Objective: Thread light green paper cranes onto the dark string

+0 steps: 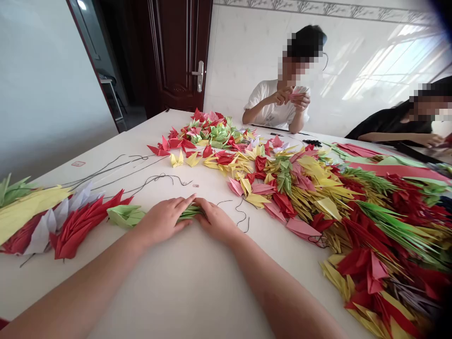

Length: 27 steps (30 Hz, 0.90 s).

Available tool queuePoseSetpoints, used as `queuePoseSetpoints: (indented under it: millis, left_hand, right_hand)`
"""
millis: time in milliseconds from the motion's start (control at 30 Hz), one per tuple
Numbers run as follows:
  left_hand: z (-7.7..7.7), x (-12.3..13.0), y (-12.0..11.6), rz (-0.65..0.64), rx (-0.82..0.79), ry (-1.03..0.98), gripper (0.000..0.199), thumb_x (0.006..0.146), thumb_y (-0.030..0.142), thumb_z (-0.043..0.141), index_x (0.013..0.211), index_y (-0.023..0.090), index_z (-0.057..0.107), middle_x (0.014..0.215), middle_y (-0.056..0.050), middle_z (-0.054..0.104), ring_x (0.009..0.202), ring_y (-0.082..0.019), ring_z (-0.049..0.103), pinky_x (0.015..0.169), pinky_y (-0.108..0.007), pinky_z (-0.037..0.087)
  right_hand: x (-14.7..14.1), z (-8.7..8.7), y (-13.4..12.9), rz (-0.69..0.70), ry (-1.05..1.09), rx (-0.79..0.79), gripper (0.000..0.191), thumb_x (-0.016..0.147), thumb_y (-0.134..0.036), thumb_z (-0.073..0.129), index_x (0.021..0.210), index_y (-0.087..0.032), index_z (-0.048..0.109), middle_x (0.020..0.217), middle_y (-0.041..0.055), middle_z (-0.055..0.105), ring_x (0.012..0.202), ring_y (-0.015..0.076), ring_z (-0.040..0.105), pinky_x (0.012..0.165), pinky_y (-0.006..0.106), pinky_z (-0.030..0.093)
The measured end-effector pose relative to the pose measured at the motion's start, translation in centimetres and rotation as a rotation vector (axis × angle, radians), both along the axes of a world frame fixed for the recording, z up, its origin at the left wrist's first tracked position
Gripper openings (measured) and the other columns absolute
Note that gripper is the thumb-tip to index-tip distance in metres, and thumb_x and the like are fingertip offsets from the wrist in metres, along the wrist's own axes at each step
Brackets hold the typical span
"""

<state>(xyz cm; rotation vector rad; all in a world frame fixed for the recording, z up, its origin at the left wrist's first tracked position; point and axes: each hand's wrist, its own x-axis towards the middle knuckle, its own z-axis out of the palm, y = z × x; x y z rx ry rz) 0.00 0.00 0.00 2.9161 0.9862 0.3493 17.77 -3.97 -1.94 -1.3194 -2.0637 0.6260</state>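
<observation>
Green folded paper pieces [189, 213], stacked into a short chain, lie on the white table [183, 282] at centre frame, pinched between both hands. The left hand [162, 220] presses down over one end with fingers closed on it; the right hand [215, 221] grips the other end. Being thin paper, the chain looks light, creasable and easily crushed, so it is best held at the folded spines. Black thread [158, 179] lies just beyond, and a red, white and yellow chain [52, 221] sits at the left.
</observation>
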Motion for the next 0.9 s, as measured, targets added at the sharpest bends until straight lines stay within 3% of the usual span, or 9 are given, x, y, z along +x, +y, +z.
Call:
queuePoseSetpoints:
  millis: [200, 333, 533, 633, 767, 900]
  left_hand:
    - [-0.04, 0.08, 0.14, 0.031, -0.03, 0.01, 0.053, 0.086, 0.038, 0.036, 0.133, 0.02, 0.025, 0.104, -0.008, 0.059, 0.089, -0.021, 0.056, 0.074, -0.033, 0.044]
    - [-0.06, 0.11, 0.16, 0.051, -0.026, 0.031, 0.051, 0.086, 0.037, 0.036, 0.132, 0.018, 0.028, 0.102, -0.008, 0.06, 0.09, -0.022, 0.056, 0.074, -0.032, 0.044]
    - [-0.01, 0.22, 0.09, 0.043, -0.02, 0.063, 0.048, 0.087, 0.036, 0.035, 0.131, 0.017, 0.031, 0.101, -0.008, 0.061, 0.092, -0.021, 0.056, 0.077, -0.031, 0.043]
    - [-0.03, 0.18, 0.13, 0.038, -0.013, 0.079, 0.049, 0.087, 0.037, 0.035, 0.131, 0.016, 0.031, 0.106, -0.009, 0.06, 0.096, -0.021, 0.055, 0.079, -0.032, 0.042]
    - [-0.18, 0.18, 0.24, 0.019, -0.013, 0.1, 0.05, 0.087, 0.037, 0.036, 0.131, 0.016, 0.029, 0.109, -0.01, 0.059, 0.097, -0.021, 0.054, 0.079, -0.033, 0.042]
    - [-0.14, 0.25, 0.12, 0.016, -0.003, 0.084, 0.049, 0.087, 0.038, 0.034, 0.131, 0.018, 0.029, 0.102, -0.008, 0.06, 0.093, -0.021, 0.055, 0.077, -0.034, 0.043]
  right_hand:
    - [0.37, 0.03, -0.15, 0.072, 0.055, -0.075, 0.049, 0.076, -0.006, 0.032, 0.122, -0.022, 0.029, 0.116, 0.0061, 0.055, 0.103, 0.0148, 0.052, 0.084, 0.033, 0.042]
    - [0.14, 0.08, -0.19, 0.091, 0.013, -0.035, 0.053, 0.072, -0.003, 0.032, 0.123, -0.02, 0.03, 0.118, 0.0071, 0.053, 0.105, 0.0153, 0.05, 0.087, 0.034, 0.041]
    - [-0.56, -0.11, -0.08, -0.115, -0.138, 0.053, 0.054, 0.069, -0.01, 0.039, 0.123, -0.011, 0.035, 0.124, 0.014, 0.046, 0.12, 0.0224, 0.035, 0.099, 0.042, 0.029]
    - [-0.52, -0.2, -0.09, -0.114, -0.178, 0.041, 0.057, 0.072, -0.018, 0.044, 0.127, -0.013, 0.032, 0.134, 0.012, 0.035, 0.126, 0.0233, 0.026, 0.103, 0.044, 0.023]
    - [-0.44, -0.15, -0.23, -0.042, -0.242, 0.027, 0.05, 0.078, -0.027, 0.043, 0.126, -0.016, 0.035, 0.132, 0.0094, 0.039, 0.126, 0.0224, 0.027, 0.105, 0.046, 0.016]
    - [-0.43, -0.11, -0.14, -0.038, -0.233, 0.059, 0.033, 0.083, -0.024, 0.04, 0.114, -0.017, 0.045, 0.126, 0.0084, 0.046, 0.121, 0.0206, 0.034, 0.103, 0.045, 0.02]
